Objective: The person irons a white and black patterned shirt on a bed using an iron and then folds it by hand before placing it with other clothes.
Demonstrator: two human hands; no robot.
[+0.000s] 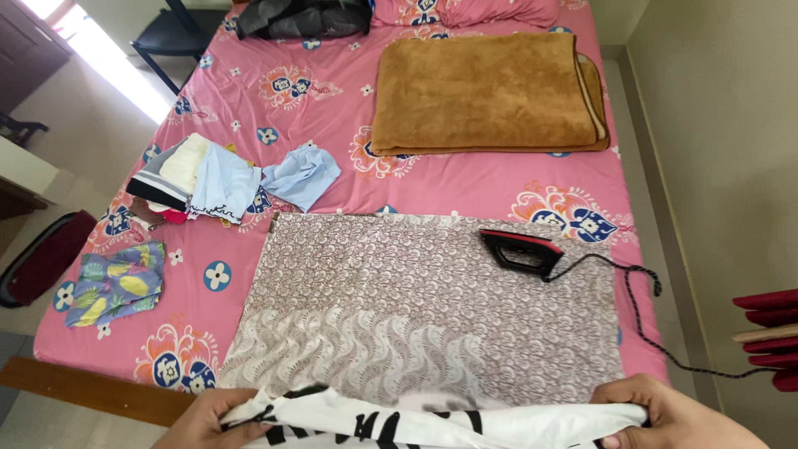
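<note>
Between our two hands, at the near edge of the bed [249,100], a white garment with black marks [432,426] is stretched out. Our left hand [212,420] has its fingers curled closed around the left end of the garment, and our right hand [669,416] is also closed tight on the right end, with the cloth bunched inside the grip. Just beyond the hands lies a patterned brown and white cloth [416,308], spread flat on the pink flowered sheet. Past the right hand, on the far right corner of this cloth, a black and red iron [522,249] rests, and its black cord [648,320] runs off the bed side. Far beyond the left hand we see a small pile of folded clothes [199,183]. Farther still, beyond the right hand, a folded brown blanket [490,91] lies.
</note>
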